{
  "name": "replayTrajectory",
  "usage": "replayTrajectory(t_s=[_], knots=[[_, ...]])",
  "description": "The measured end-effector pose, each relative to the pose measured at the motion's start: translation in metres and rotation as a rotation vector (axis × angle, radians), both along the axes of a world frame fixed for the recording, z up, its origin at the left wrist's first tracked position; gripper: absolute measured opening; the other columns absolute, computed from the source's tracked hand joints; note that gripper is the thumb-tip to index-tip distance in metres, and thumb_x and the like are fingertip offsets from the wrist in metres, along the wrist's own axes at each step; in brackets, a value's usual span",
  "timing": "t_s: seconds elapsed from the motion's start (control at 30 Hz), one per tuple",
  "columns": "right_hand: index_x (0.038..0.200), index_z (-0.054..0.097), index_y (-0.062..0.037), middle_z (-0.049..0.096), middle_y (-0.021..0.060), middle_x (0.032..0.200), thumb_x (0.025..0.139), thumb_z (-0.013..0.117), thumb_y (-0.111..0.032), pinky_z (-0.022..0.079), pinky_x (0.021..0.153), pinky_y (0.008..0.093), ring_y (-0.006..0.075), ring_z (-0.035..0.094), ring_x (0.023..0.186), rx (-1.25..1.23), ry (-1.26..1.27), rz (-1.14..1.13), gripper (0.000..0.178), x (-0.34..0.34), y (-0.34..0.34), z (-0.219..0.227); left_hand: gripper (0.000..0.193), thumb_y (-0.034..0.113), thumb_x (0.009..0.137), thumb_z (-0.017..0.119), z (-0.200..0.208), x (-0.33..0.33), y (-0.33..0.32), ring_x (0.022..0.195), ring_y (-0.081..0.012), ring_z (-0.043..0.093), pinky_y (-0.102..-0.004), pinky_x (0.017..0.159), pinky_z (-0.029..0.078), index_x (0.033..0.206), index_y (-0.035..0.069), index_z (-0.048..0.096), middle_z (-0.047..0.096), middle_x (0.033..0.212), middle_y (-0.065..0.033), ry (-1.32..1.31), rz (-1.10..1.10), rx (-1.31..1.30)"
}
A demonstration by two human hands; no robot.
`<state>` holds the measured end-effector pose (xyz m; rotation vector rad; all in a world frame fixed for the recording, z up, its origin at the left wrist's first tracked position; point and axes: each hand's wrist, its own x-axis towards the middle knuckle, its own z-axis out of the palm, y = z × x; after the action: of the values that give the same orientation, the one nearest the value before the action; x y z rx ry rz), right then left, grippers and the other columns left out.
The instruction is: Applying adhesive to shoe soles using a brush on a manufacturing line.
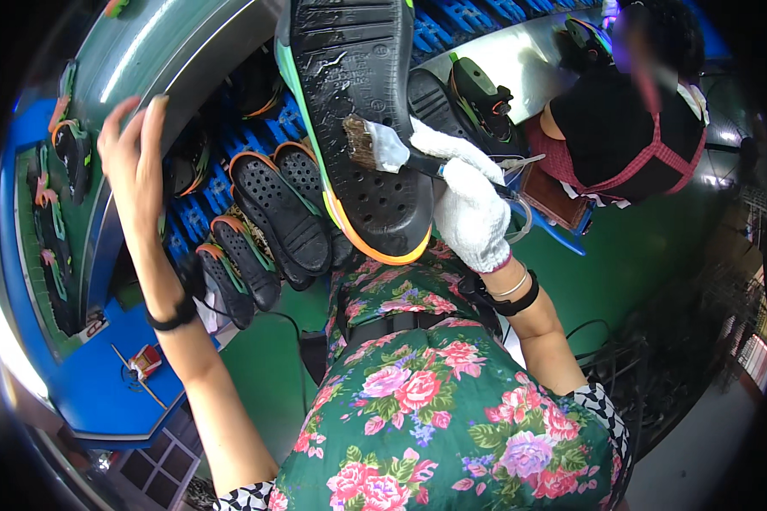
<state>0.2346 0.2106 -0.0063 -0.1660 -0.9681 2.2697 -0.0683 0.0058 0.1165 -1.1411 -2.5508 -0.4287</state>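
The right hand (pixel 470 209), in a white knit glove, grips a brush (pixel 375 145) whose pale bristles touch the black rubber shoe sole (pixel 358 111). The sole's long axis runs away from the person, orange-rimmed heel nearest. Farther left, the bare left hand (pixel 136 162) spreads open-fingered against the curved green conveyor edge (pixel 145 60), well apart.

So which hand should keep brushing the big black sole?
Probably the right hand: gloved, it holds the brush, whose bristles touch the black sole. The bare left hand is off to the side, open.
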Motion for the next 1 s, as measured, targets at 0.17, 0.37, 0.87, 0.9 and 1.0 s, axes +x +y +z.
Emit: replayTrajectory(t_s=[0.17,0.37,0.87,0.9,1.0], knots=[[0.125,0.062,0.0104,0.063,0.0216,0.131,0.093,0.053,-0.014,0.039,0.113,0.0429,0.0305,0.057,0.127,0.251,-0.153,-0.074,0.041,0.001,0.006,-0.005,0.031,0.008,0.070,0.083,-0.006,0.155,0.020,0.104,-0.0278,0.057,-0.0403,0.092,0.045,0.100,0.013,0.078,0.062,0.109,-0.0068,-0.159,-0.404,0.394],[0.124,0.065,0.0073,0.066,0.0174,0.128,0.096,0.053,-0.007,0.044,0.108,0.0376,0.0261,0.059,0.124,0.183,-0.175,-0.041,0.033,-0.010,-0.005,0.016,0.037,0.015,0.064,0.087,-0.029,0.209,0.025,0.097,-0.0192,0.051,-0.0422,0.090,0.037,0.099,0.025,0.080,0.055,0.097,0.0032,-0.101,-0.593,0.239],[0.116,0.070,0.0045,0.070,0.0139,0.122,0.096,0.055,-0.002,0.043,0.110,0.0362,0.0242,0.059,0.125,0.318,-0.222,-0.122,0.027,-0.004,-0.005,0.013,0.034,0.022,0.062,0.089,-0.040,0.203,0.038,0.100,-0.0217,0.046,-0.0431,0.088,0.034,0.095,0.025,0.081,0.055,0.098,0.0029,-0.069,-0.570,0.146],[0.117,0.070,0.0048,0.070,0.0135,0.123,0.096,0.054,-0.002,0.042,0.110,0.0361,0.0240,0.059,0.126,0.337,-0.241,-0.125,0.027,-0.004,-0.006,0.013,0.033,0.022,0.063,0.089,-0.039,0.202,0.038,0.100,-0.0218,0.046,-0.0424,0.088,0.034,0.095,0.025,0.080,0.056,0.097,0.0029,-0.090,-0.561,0.142],[0.118,0.069,0.0053,0.070,0.0136,0.123,0.097,0.054,-0.002,0.042,0.111,0.0362,0.0251,0.059,0.126,0.313,-0.254,-0.118,0.028,-0.003,-0.007,0.016,0.031,0.022,0.063,0.089,-0.037,0.201,0.038,0.099,-0.0219,0.047,-0.0408,0.086,0.034,0.093,0.023,0.080,0.057,0.093,0.0029,-0.132,-0.538,0.143]])
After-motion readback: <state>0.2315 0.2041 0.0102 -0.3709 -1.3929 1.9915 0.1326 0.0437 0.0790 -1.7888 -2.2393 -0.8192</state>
